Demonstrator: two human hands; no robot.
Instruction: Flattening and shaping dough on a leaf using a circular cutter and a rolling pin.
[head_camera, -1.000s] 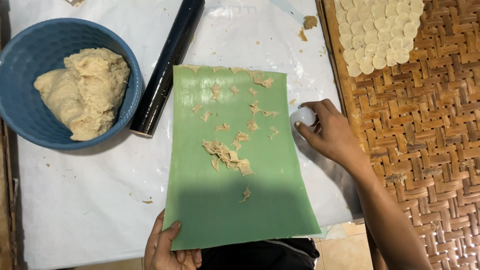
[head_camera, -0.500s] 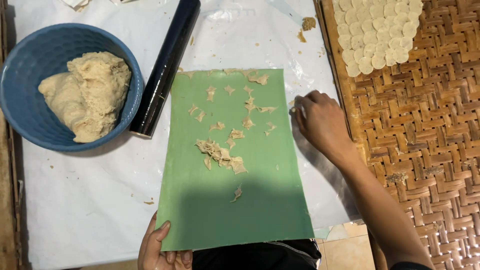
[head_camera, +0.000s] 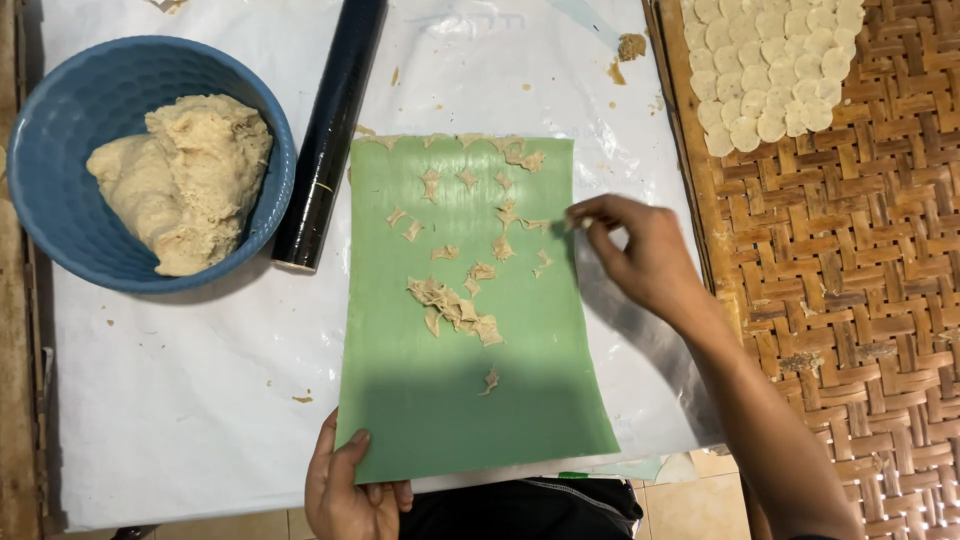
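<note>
Right hand (head_camera: 645, 255): fingers curled, fingertips (head_camera: 590, 218) drawn together at the right edge of the green sheet (head_camera: 470, 400), pinching the edge or a small dough scrap there; which of the two cannot be told. Palm faces down, forearm running off toward the lower right.

Left hand (head_camera: 350, 490): grips the near left corner of the green sheet, thumb on top, fingers tucked beneath the edge.

Green sheet: flat, rectangular, lying between the two hands on a white plastic cover (head_camera: 180, 400). Thin torn dough scraps (head_camera: 455, 305) lie scattered on the half nearer the right hand, with a denser cluster at mid-sheet.

Black rolling pin (head_camera: 330, 140): beyond the left hand, just beside the sheet's far left corner, lying at a slight angle.

Blue bowl (head_camera: 60, 210): further left of the rolling pin, holding a lump of pale dough (head_camera: 185, 175).

Woven bamboo tray (head_camera: 860, 300): beside the right hand, on its outer side. Small round cut dough pieces (head_camera: 770, 60) in close rows at its far end.
</note>
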